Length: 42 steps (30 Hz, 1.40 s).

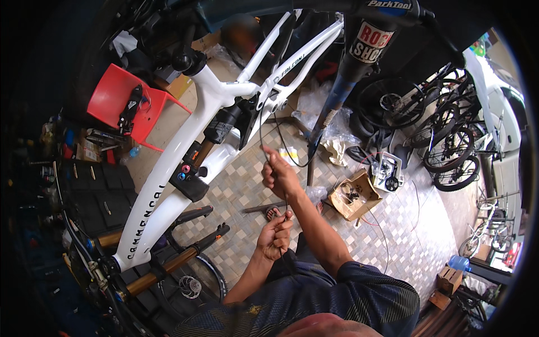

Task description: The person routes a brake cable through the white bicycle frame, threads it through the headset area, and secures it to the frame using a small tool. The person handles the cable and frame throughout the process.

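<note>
A thin black cable (261, 130) runs down from the white bicycle frame (205, 101) near its rear pivot. My right hand (279, 173) pinches it just below the frame. Nearer my body, my left hand (274, 236) is closed on a lower stretch of the same cable, its end hanging toward my lap. Another dark loop of cable curves from the pivot past my right wrist. The frame is tilted, with a rear shock (224, 123) mounted inside it and a fork with gold stanchions (149, 281) at lower left.
A dark repair-stand post (337, 90) rises right of the frame. On the tiled floor (404, 241) sit a cardboard box (355, 194) and a white tray (388, 171) with parts. A red chair (104, 106) stands at left; several bicycles (452, 151) lean at right.
</note>
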Tool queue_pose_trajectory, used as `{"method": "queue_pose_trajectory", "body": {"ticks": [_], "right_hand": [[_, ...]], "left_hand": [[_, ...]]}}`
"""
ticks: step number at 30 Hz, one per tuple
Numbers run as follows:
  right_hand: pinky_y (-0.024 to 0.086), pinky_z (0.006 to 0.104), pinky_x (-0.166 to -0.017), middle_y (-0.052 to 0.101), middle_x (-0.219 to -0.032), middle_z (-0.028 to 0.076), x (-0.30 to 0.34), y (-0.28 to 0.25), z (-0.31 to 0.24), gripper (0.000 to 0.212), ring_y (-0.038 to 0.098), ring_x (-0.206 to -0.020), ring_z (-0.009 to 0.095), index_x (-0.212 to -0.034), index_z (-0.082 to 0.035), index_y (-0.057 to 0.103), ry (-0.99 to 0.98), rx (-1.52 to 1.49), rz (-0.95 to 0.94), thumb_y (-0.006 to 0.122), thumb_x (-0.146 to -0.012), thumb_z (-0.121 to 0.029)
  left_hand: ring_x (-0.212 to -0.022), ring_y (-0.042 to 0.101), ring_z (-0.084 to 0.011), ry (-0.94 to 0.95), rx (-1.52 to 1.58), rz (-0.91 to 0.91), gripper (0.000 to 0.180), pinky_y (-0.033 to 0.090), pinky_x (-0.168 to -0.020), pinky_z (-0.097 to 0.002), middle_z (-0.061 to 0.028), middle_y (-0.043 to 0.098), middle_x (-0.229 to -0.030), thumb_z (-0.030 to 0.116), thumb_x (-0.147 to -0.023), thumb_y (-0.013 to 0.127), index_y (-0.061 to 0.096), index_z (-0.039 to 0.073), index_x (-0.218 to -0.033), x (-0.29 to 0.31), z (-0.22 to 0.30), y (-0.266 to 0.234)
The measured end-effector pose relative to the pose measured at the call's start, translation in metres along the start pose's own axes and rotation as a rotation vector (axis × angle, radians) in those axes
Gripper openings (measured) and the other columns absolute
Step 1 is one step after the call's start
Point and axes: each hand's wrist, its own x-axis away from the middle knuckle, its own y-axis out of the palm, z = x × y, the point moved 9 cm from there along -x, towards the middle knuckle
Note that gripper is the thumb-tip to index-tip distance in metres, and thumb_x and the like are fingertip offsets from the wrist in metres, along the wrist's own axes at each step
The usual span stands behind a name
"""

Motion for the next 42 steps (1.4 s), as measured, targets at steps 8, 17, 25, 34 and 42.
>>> {"method": "queue_pose_trajectory", "body": {"ticks": [8, 17, 25, 34, 42], "right_hand": [[0.054, 0.0192, -0.053, 0.072, -0.108, 0.011, -0.067, 0.036, -0.120, 0.048, 0.065, -0.076, 0.012, -0.149, -0.006, 0.045, 0.029, -0.255, -0.137, 0.047, -0.111, -0.034], [0.054, 0.0225, -0.050, 0.070, -0.095, 0.012, -0.071, 0.042, -0.130, 0.038, 0.062, -0.064, 0.016, -0.130, 0.004, 0.055, -0.017, -0.165, 0.229, 0.041, -0.111, -0.026], [0.026, 0.0226, -0.035, 0.039, -0.066, -0.004, -0.101, 0.029, -0.171, 0.033, 0.034, -0.047, 0.007, -0.128, 0.006, 0.048, -0.242, -0.075, 0.242, 0.042, -0.111, -0.022], [0.025, 0.0243, -0.037, 0.035, -0.063, -0.006, -0.114, 0.006, -0.212, 0.032, 0.030, -0.046, 0.007, -0.120, 0.005, 0.052, -0.329, 0.044, 0.433, 0.040, -0.110, -0.021], [0.022, 0.0254, -0.040, 0.034, -0.063, -0.006, -0.109, 0.000, -0.184, 0.020, 0.030, -0.047, 0.008, -0.115, 0.000, 0.052, -0.218, -0.093, 0.369, 0.041, -0.107, -0.015]], "left_hand": [[-0.046, 0.024, -0.0044, -0.098, -0.148, -0.084, 0.023, 0.018, -0.035, -0.0206, 0.0010, 0.029, -0.068, 0.017, -0.113, 0.035, 0.047, -0.001, -0.118, -0.019, -0.029, 0.021], [-0.046, 0.020, -0.0052, 0.102, -0.098, -0.232, 0.019, 0.016, -0.034, -0.0205, 0.0019, 0.027, -0.069, 0.017, -0.113, 0.037, 0.048, 0.002, -0.115, -0.003, -0.003, 0.064], [-0.057, 0.034, -0.0061, 0.328, -0.334, 0.028, 0.026, 0.028, -0.045, -0.0223, 0.0034, 0.037, -0.073, 0.023, -0.112, 0.046, 0.059, 0.005, -0.124, -0.007, 0.034, 0.017], [-0.093, 0.060, -0.0156, 0.898, -1.648, 0.430, 0.022, 0.046, -0.098, -0.0394, -0.0071, 0.060, -0.096, 0.024, -0.105, 0.061, 0.061, 0.002, -0.102, 0.165, 0.033, 0.028], [-0.156, 0.018, -0.0404, 1.316, -1.853, -0.630, 0.034, 0.027, -0.120, -0.0600, -0.0191, 0.011, -0.171, 0.050, -0.101, 0.061, 0.056, 0.019, -0.090, 0.148, -0.059, 0.216]]}}
